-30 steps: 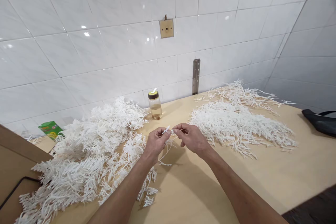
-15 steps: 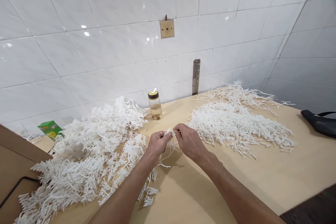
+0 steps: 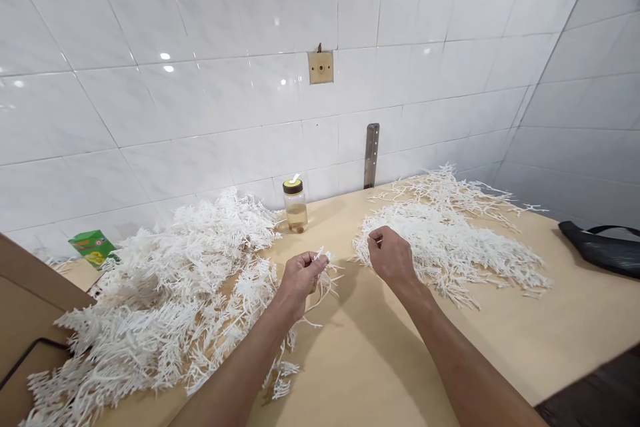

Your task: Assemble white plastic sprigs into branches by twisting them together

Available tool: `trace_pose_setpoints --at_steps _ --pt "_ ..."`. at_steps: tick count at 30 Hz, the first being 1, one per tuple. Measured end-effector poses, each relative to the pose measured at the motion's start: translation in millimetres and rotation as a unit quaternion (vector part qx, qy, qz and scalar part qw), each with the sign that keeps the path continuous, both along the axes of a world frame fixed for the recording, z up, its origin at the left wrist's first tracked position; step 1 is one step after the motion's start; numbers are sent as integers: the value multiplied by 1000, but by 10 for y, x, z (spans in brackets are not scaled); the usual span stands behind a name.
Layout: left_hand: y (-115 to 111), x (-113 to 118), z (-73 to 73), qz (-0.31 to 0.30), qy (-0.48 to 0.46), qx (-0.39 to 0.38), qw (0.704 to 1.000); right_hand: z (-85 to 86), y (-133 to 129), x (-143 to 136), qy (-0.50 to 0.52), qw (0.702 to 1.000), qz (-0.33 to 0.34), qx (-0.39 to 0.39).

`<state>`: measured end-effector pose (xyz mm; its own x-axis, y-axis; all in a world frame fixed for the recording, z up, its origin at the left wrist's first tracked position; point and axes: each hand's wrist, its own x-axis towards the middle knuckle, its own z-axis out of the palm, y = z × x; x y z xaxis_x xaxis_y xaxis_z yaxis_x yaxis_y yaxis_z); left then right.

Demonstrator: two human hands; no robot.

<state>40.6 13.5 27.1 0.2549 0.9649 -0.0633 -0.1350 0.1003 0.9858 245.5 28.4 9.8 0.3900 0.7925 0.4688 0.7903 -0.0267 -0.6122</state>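
My left hand [image 3: 301, 278] pinches a white branching plastic sprig [image 3: 326, 280] between thumb and fingers, and its thin stems hang below over the table. Off to the right, my right hand [image 3: 393, 255] is closed at the near left edge of a heap of small white sprigs [image 3: 465, 243]. What its fingers hold, if anything, is hidden. A larger pile of white branching sprigs [image 3: 170, 287] spreads across the table left of my left hand, with a few loose pieces near my forearm.
A clear jar [image 3: 296, 208] with a dark lid and some liquid stands by the tiled wall. Longer bare white stems [image 3: 450, 190] lie behind the right heap. At the left are a green box [image 3: 93, 248] and a brown panel [image 3: 35, 300]; a black bag [image 3: 603, 247] lies far right.
My right hand has moved away from my left hand, rightward to the heap of small sprigs. My left hand keeps its pinch on the sprig. The view has tipped slightly.
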Motion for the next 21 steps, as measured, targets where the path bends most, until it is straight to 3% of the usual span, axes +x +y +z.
trace_pose_setpoints --at_steps 2,4,6,8,13,21 --pt "30 -9 -26 -11 -16 -25 999 26 -45 -1 15 999 28 14" --pt "57 -13 -54 -15 -24 -44 999 82 -115 -111 54 992 111 2" --pt "77 -15 -77 -18 -28 -58 998 153 -191 -269 111 972 204 -34" --pt "94 -17 -93 -20 -32 -64 997 206 -246 -405 156 952 254 -62" --pt "110 -27 -124 -12 -39 -56 998 154 -248 -506 250 914 303 -106" --pt "71 -26 -86 0 -39 -33 999 45 -243 -512 348 873 315 -132"
